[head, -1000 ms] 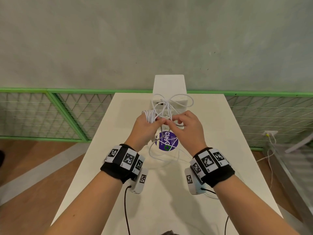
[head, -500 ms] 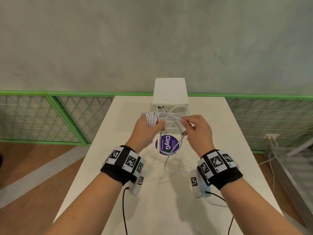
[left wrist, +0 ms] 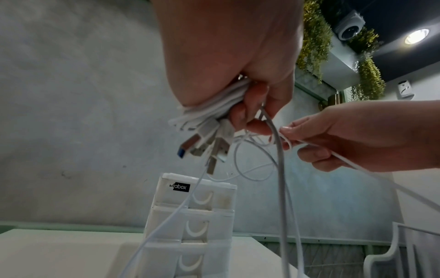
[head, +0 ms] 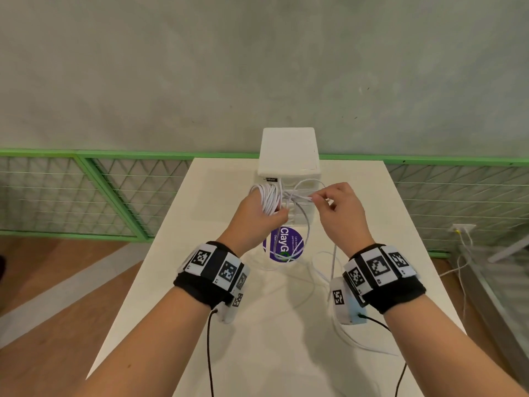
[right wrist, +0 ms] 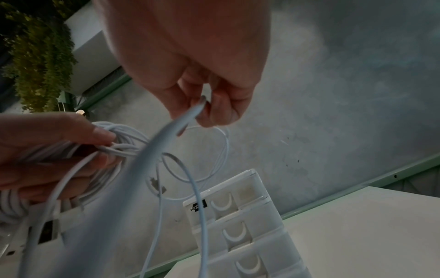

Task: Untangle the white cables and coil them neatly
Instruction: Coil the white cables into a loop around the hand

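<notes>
1. The bundle of thin white cables is held in the air above the white desk, just in front of the small white plastic drawer tower.
2. The left hand grips the coiled part of the bundle, its fingers curled round the loops; several USB plugs stick out below the fist.
3. The right hand pinches a single white strand between thumb and fingertips, close beside the left hand.
4. Loose loops run between the two hands, and further strands hang down to the desk, where they lie over the round purple sticker.
5. Both wrists wear black bands with black-and-white square markers.
6. Behind the desk stand a grey wall and a green-framed wire fence.
</notes>
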`<action>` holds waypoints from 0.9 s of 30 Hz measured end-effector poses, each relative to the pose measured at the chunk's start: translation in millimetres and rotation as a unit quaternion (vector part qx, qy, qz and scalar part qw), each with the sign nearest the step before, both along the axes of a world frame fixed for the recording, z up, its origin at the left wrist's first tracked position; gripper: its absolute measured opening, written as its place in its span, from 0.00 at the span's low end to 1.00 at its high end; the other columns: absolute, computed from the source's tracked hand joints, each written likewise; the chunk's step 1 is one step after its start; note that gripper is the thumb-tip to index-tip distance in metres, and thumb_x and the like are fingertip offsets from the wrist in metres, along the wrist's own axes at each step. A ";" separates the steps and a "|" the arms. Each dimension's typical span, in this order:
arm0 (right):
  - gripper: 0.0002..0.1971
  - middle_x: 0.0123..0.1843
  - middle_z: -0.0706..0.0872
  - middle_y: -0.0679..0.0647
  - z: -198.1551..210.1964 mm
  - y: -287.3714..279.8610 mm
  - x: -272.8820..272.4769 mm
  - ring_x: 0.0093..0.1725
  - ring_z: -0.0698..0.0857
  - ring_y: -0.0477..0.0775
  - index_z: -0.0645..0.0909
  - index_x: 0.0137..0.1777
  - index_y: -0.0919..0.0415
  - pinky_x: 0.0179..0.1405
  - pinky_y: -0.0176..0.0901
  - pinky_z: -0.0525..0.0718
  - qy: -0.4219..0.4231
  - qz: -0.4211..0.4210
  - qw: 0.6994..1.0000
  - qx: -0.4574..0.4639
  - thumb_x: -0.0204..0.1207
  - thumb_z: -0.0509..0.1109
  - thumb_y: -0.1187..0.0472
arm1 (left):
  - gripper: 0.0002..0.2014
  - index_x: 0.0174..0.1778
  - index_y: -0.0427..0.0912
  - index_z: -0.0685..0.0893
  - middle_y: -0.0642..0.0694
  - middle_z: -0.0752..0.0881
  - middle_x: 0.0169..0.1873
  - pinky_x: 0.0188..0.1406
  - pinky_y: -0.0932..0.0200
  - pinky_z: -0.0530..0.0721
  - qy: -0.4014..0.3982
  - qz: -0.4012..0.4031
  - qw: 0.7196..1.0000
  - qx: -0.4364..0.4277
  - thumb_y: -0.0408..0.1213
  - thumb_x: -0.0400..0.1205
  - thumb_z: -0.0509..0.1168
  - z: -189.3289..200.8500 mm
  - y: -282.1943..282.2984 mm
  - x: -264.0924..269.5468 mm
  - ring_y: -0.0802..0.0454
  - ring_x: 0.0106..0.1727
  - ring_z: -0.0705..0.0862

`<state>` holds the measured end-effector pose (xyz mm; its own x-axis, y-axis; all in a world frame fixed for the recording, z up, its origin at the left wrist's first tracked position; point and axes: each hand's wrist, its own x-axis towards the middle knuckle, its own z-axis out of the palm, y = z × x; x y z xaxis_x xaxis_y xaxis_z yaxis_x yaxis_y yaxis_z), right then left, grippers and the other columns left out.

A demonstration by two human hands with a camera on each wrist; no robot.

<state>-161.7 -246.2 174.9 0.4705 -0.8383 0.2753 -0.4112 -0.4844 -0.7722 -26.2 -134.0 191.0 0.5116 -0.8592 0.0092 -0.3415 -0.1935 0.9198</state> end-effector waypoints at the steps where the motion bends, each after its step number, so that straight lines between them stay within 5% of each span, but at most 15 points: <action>1: 0.07 0.50 0.76 0.49 0.7 -1.6 0.3 0.42 0.76 0.45 0.86 0.47 0.57 0.44 0.32 0.68 0.019 0.011 1.000 0.000 0.79 0.66 0.57 | 0.19 0.50 0.33 0.77 0.32 0.84 0.47 0.53 0.39 0.85 -0.003 -0.002 1.000 0.000 0.43 0.71 0.70 0.6 0.3 -1.1 0.37 0.49 0.87; 8: 0.09 0.47 0.83 0.52 4.0 -1.4 5.3 0.43 0.77 0.48 0.87 0.49 0.59 0.47 0.37 0.72 0.108 0.076 0.991 -0.013 0.79 0.66 0.57 | 0.09 0.44 0.50 0.76 0.40 0.82 0.44 0.51 0.42 0.83 -0.048 -0.046 0.998 0.000 0.33 0.76 0.69 2.2 -6.3 -9.8 0.45 0.45 0.83; 13: 0.04 0.34 0.83 0.37 2.1 -4.8 8.7 0.31 0.79 0.34 0.88 0.42 0.52 0.34 0.21 0.71 -0.012 0.026 0.998 0.061 0.73 0.73 0.62 | 0.10 0.49 0.48 0.76 0.48 0.80 0.43 0.51 0.45 0.86 -0.097 -0.079 0.992 0.005 0.33 0.77 0.69 0.5 -9.2 -9.4 0.46 0.49 0.84; 17: 0.07 0.39 0.86 0.39 1.8 -4.1 10.1 0.29 0.79 0.32 0.88 0.49 0.53 0.39 0.29 0.77 -0.104 0.056 0.984 0.136 0.75 0.71 0.64 | 0.11 0.51 0.43 0.75 0.44 0.81 0.44 0.44 0.51 0.83 -0.097 0.020 0.994 -0.038 0.34 0.77 0.69 -4.7 -12.7 -3.4 0.44 0.45 0.83; 20: 0.14 0.38 0.84 0.43 -0.4 -6.7 7.2 0.30 0.79 0.41 0.84 0.59 0.56 0.37 0.29 0.78 -0.105 0.093 0.977 0.158 0.74 0.72 0.64 | 0.10 0.50 0.39 0.77 0.35 0.83 0.48 0.46 0.55 0.83 -0.061 0.098 0.990 -0.081 0.33 0.77 0.70 -10.7 -14.3 7.4 0.43 0.47 0.85; 23: 0.08 0.33 0.83 0.51 -1.1 -4.1 5.4 0.28 0.79 0.48 0.86 0.52 0.55 0.37 0.37 0.81 -0.116 0.092 0.975 0.167 0.73 0.73 0.63 | 0.08 0.46 0.43 0.78 0.35 0.82 0.48 0.49 0.51 0.84 -0.052 0.110 0.988 -0.096 0.34 0.76 0.71 -13.5 -15.4 11.7 0.44 0.48 0.85; 27: 0.05 0.34 0.88 0.43 -3.1 -0.1 5.0 0.30 0.80 0.44 0.88 0.44 0.50 0.37 0.34 0.79 -0.167 0.055 0.969 0.172 0.72 0.74 0.61 | 0.09 0.47 0.37 0.78 0.36 0.83 0.46 0.49 0.47 0.83 -0.089 0.092 0.988 -0.090 0.34 0.77 0.71 -14.4 -14.3 10.1 0.43 0.49 0.84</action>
<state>-156.7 -246.3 171.8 0.4957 -0.8571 0.1403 -0.0715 -0.2013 -0.9769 -16.1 -148.3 176.5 0.6360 -0.7273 0.2579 -0.4755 -0.1061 0.8733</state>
